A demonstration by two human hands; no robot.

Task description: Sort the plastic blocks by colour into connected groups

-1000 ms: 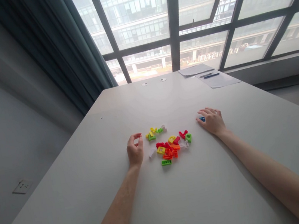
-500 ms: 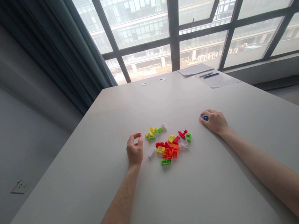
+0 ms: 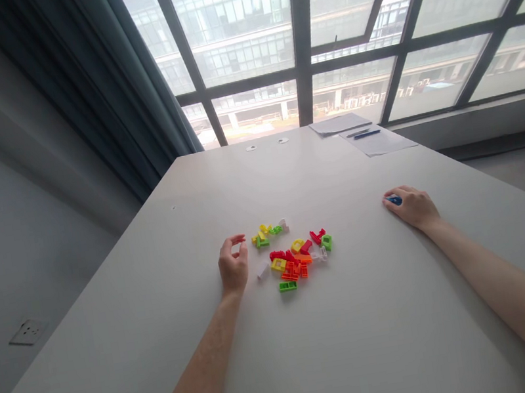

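Note:
Around a small blue plastic piece point(image 3: 395, 200), my right hand point(image 3: 416, 206) is closed, low over the table's right side; its fingers hide part of the piece. My left hand point(image 3: 232, 266) rests on its side at the left of a loose pile of toy blocks, fingers curved and apart with nothing between them. Nearest to it lie a white block point(image 3: 263, 270) and a small group with a green block point(image 3: 262, 242). Red, orange and yellow pieces crowd the middle, among them a yellow block point(image 3: 279, 265). A green block point(image 3: 287, 286) lies closest to me.
The white table point(image 3: 356, 347) reaches to the window wall. Sheets of paper point(image 3: 391, 143) with dark pens point(image 3: 366, 134) on them lie at the far right. Two cable-hole covers point(image 3: 283, 141) sit near the far edge. A dark curtain point(image 3: 90, 84) hangs at the left.
My right hand has moved to the right with the blue plastic piece, farther from the pile. My left hand and the blocks stay in place; the view has shifted slightly.

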